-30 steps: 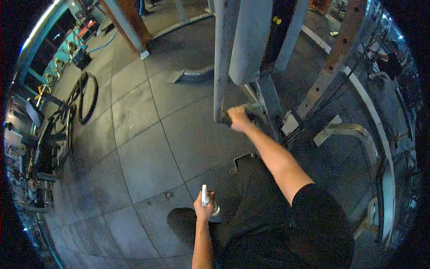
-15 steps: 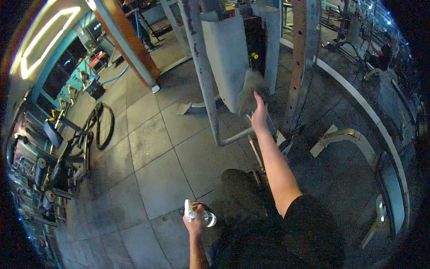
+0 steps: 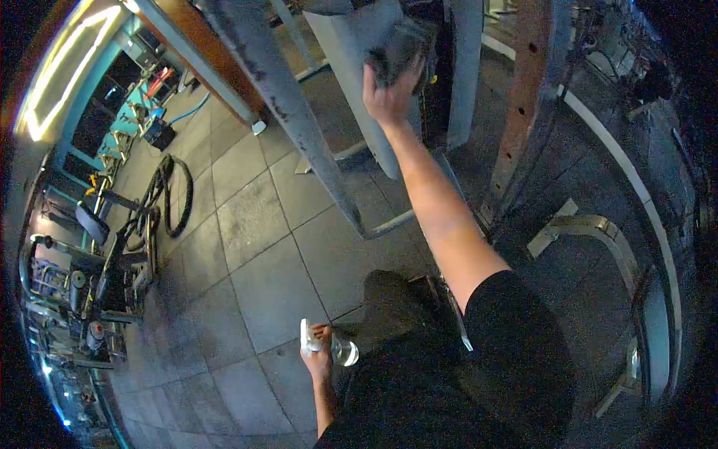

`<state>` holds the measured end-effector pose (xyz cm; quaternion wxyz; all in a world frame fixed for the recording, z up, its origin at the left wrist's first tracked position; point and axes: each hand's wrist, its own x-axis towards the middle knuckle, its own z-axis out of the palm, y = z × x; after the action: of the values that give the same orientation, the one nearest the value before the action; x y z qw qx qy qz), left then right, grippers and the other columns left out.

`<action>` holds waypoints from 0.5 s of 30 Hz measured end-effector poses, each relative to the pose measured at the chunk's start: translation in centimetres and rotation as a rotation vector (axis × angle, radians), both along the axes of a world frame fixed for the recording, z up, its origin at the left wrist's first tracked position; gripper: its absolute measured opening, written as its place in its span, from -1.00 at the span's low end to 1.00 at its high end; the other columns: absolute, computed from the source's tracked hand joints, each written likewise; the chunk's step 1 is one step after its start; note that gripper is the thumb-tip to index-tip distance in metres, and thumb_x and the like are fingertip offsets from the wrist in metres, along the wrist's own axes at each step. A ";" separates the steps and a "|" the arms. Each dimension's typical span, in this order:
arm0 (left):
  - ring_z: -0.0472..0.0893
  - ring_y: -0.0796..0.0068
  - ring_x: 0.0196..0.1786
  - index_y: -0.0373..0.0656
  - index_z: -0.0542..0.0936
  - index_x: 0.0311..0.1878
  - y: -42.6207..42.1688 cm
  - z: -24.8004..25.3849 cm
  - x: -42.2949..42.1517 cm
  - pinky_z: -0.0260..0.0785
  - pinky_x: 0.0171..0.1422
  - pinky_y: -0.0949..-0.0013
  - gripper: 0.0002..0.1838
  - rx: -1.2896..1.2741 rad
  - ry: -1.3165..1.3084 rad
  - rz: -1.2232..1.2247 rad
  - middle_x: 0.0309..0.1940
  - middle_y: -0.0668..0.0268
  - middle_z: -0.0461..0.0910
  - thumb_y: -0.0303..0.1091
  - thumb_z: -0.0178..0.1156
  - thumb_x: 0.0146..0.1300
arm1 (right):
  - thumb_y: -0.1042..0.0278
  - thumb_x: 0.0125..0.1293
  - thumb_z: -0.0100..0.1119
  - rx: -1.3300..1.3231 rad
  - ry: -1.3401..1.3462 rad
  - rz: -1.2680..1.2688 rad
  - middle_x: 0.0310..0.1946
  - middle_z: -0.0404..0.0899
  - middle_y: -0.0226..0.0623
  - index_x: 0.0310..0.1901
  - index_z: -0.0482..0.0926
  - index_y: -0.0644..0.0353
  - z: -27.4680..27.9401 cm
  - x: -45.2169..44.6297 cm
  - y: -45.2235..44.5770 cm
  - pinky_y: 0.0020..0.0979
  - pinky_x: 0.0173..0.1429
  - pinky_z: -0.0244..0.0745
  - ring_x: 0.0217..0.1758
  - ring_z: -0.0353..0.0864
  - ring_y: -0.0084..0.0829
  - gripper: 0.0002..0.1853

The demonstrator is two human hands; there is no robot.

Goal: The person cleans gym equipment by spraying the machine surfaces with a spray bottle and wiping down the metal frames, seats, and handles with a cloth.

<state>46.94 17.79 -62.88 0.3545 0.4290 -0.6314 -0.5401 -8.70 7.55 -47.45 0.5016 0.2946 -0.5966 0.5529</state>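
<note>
Low in the view, my left hand (image 3: 318, 355) is closed round the neck of a clear spray bottle (image 3: 345, 352) with a white trigger head. My right hand (image 3: 390, 96) is stretched up and forward, its fingers on a dark grey cloth (image 3: 400, 54). The cloth lies against the upper part of a pale grey machine panel (image 3: 345, 71); its edges are blurred. Part of my right fingers is hidden by the cloth. A scuffed grey metal frame tube (image 3: 288, 112) slants down to the left of the panel.
A rusty upright with holes (image 3: 521, 112) stands to the right, with a curved metal foot (image 3: 591, 224) beyond it. Coiled black rope (image 3: 179, 196) and gym machines (image 3: 93, 292) are at the left. An orange and grey post (image 3: 202, 60) rises at the upper left.
My right hand has moved from the low bar up to the pale panel, with the dark cloth now showing at it. My left hand still holds the bottle, slightly further left. The view has shifted.
</note>
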 end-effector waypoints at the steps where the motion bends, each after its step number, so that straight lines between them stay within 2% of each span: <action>1: 0.66 0.55 -0.18 -0.32 0.62 0.05 -0.3 0.6 -1.2 0.51 -0.08 0.43 -0.70 -0.003 -0.032 -0.009 -0.21 0.31 0.69 -0.34 0.38 0.38 | 0.02 0.41 0.23 0.097 -0.047 -0.101 0.55 0.00 0.41 0.47 0.20 0.51 -4.6 -1.0 -1.1 0.34 0.64 -0.22 0.62 -0.05 0.42 -0.17; 4: 0.61 0.64 -0.18 -0.30 0.68 0.02 -2.5 1.1 -4.0 0.46 -0.07 0.48 -0.69 0.023 -0.137 -0.053 -0.24 0.37 0.70 -0.28 0.43 0.37 | 0.03 0.38 0.27 0.329 -0.184 -0.194 0.53 -0.03 0.51 0.48 0.10 0.61 -14.4 1.3 -0.1 0.31 0.65 -0.19 0.60 -0.04 0.46 -0.08; 5: 0.61 0.64 -0.18 -0.29 0.68 0.02 -3.1 0.9 -4.7 0.46 -0.07 0.48 -0.70 0.031 -0.121 -0.071 -0.24 0.37 0.70 -0.28 0.42 0.37 | 0.07 0.44 0.19 0.138 -0.294 -0.073 0.46 0.16 0.43 0.43 0.24 0.57 -16.4 3.5 0.5 0.31 0.64 -0.12 0.55 0.07 0.44 -0.23; 7: 0.62 0.62 -0.18 -0.27 0.68 0.03 -3.7 0.7 -6.6 0.47 -0.05 0.47 -0.71 0.044 -0.071 -0.107 -0.24 0.37 0.70 -0.29 0.42 0.37 | 0.11 0.51 0.11 0.191 -0.449 0.008 0.40 0.34 0.32 0.38 0.38 0.50 -21.4 6.5 2.1 0.30 0.61 -0.04 0.50 0.20 0.39 -0.38; 8: 0.65 0.58 -0.17 -0.28 0.68 0.03 -3.8 1.2 -7.7 0.50 -0.03 0.43 -0.72 -0.004 -0.112 -0.128 -0.21 0.34 0.71 -0.32 0.42 0.37 | 0.12 0.51 0.12 0.437 -0.498 -0.027 0.42 0.34 0.28 0.37 0.38 0.48 -24.1 7.0 3.2 0.31 0.61 -0.03 0.50 0.23 0.36 -0.39; 10: 0.65 0.57 -0.17 -0.28 0.67 0.04 -3.4 1.6 -9.0 0.51 -0.02 0.42 -0.73 -0.020 -0.099 -0.131 -0.21 0.32 0.71 -0.35 0.41 0.38 | 0.10 0.51 0.13 0.468 -0.510 0.020 0.44 0.32 0.23 0.38 0.38 0.46 -25.8 8.4 3.8 0.30 0.60 -0.01 0.51 0.22 0.33 -0.38; 11: 0.66 0.56 -0.17 -0.28 0.67 0.05 -3.3 2.0 -9.6 0.51 -0.02 0.42 -0.73 -0.030 -0.090 -0.132 -0.20 0.32 0.71 -0.36 0.40 0.38 | 0.09 0.51 0.14 0.481 -0.514 0.044 0.45 0.31 0.20 0.38 0.38 0.45 -26.0 8.8 3.7 0.29 0.60 -0.01 0.52 0.22 0.32 -0.38; 12: 0.67 0.53 -0.16 -0.29 0.65 0.06 -3.0 3.0 -10.1 0.53 -0.01 0.41 -0.71 0.086 -0.054 -0.138 -0.19 0.29 0.71 -0.36 0.40 0.38 | 0.08 0.50 0.16 0.569 -0.421 0.087 0.46 0.25 0.29 0.41 0.30 0.53 -20.9 9.4 5.0 0.30 0.60 -0.02 0.51 0.19 0.36 -0.30; 14: 0.67 0.53 -0.16 -0.29 0.65 0.07 -3.1 1.7 -9.6 0.52 -0.02 0.41 -0.71 0.121 0.049 -0.188 -0.20 0.28 0.71 -0.36 0.40 0.38 | 0.03 0.37 0.34 0.408 -0.299 0.010 0.38 0.27 0.40 0.36 0.33 0.50 -16.8 8.2 2.7 0.41 0.57 -0.10 0.49 0.16 0.43 -0.24; 15: 0.68 0.53 -0.16 -0.29 0.65 0.07 -3.3 1.2 -9.6 0.52 -0.02 0.42 -0.71 0.134 0.107 -0.212 -0.20 0.28 0.71 -0.36 0.40 0.38 | -0.02 0.36 0.35 0.290 -0.259 0.036 0.40 0.23 0.43 0.37 0.29 0.53 -13.1 7.2 1.6 0.41 0.58 -0.13 0.50 0.13 0.45 -0.18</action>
<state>37.35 14.46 -61.68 0.2990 0.3532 -0.6160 -0.6375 -1.49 9.13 -60.53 0.3629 0.3007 -0.7244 0.5032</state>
